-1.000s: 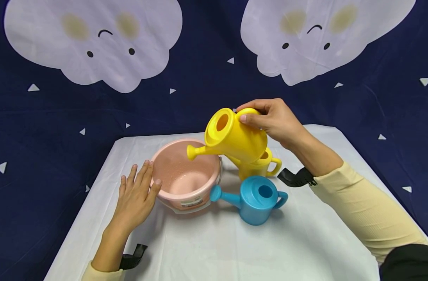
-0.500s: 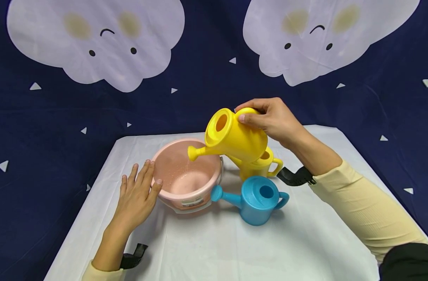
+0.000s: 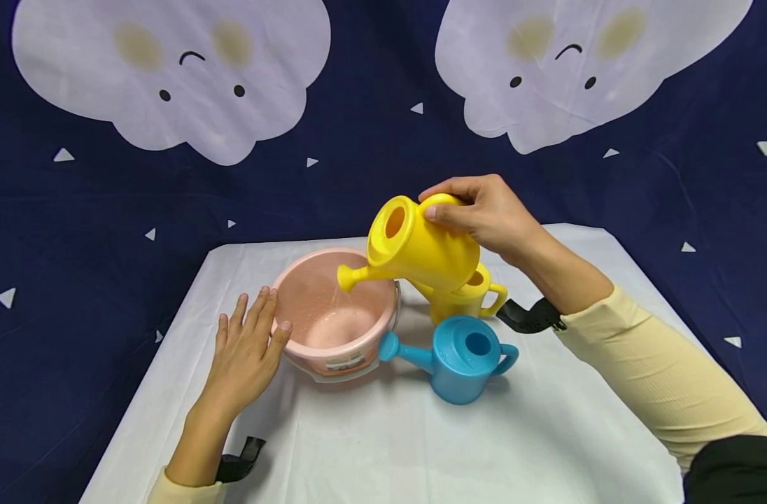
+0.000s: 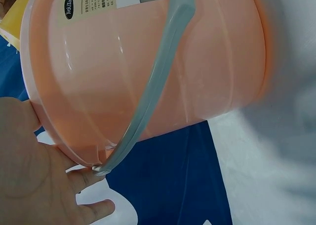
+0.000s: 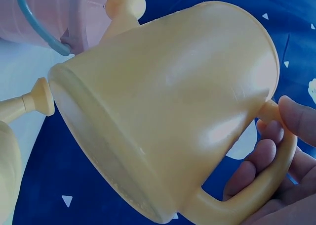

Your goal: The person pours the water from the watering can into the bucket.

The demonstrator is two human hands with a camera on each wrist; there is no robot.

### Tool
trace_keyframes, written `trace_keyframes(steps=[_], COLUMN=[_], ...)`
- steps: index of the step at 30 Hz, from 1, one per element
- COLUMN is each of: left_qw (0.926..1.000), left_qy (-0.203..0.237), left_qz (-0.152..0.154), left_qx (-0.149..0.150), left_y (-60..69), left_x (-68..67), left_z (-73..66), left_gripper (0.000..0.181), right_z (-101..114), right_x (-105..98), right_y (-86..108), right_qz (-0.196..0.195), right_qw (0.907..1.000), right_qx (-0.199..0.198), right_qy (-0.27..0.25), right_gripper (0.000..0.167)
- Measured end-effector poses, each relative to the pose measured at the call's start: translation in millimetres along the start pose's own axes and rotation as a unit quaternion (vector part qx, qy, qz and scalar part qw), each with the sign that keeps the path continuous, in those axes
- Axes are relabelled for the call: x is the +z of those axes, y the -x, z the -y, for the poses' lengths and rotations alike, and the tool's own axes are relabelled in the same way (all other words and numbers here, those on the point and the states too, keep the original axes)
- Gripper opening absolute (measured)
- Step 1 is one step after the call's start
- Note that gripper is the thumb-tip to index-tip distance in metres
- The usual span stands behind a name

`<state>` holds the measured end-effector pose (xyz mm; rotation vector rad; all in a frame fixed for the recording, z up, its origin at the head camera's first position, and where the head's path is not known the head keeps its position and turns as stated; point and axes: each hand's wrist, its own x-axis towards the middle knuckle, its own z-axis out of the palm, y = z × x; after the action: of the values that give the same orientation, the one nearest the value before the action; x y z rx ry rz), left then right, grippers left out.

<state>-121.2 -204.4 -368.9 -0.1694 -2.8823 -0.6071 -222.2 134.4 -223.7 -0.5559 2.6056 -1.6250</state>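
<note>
My right hand (image 3: pixel 493 213) grips the handle of a yellow watering can (image 3: pixel 430 245), tilted with its spout over a pink bucket (image 3: pixel 358 336). Fine streams of water fall from the spout into the bucket. In the right wrist view, the fingers curl round the can's handle (image 5: pixel 266 185). My left hand (image 3: pixel 248 350) rests with straight, spread fingers against the bucket's left rim. The left wrist view has the palm (image 4: pixel 34 175) at the rim, beside the end of the grey bucket handle (image 4: pixel 153 91).
A blue watering can (image 3: pixel 462 360) stands on the white-covered table (image 3: pixel 383 448), its spout towards the bucket. Behind it is a second yellow watering can (image 3: pixel 455 304), partly hidden by the raised one. A dark blue cloth with clouds (image 3: pixel 169 70) hangs at the back.
Water streams from the held can's spout show more clearly than one second ago. The can has tilted very slightly; the left hand keeps its place on the bucket.
</note>
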Motion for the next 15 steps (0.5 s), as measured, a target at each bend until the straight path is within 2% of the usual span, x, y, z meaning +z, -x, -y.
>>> trace_keyframes(steps=[9, 15], left_qw=[1.0000, 1.0000], left_qy=[0.004, 0.004], left_qz=[-0.006, 0.001], left_qx=[0.004, 0.000], left_y=[0.1, -0.2], left_x=[1.8, 0.7], left_z=[1.3, 0.3], left_gripper=[0.062, 0.063], right_z=[0.2, 1.8], right_x=[-1.3, -1.2], right_y=[1.0, 0.3], right_qz=[0.002, 0.005], right_qw=[1.0000, 0.9999], right_qx=[0.002, 0.007], right_qy=[0.008, 0.013], right_gripper=[0.032, 0.030])
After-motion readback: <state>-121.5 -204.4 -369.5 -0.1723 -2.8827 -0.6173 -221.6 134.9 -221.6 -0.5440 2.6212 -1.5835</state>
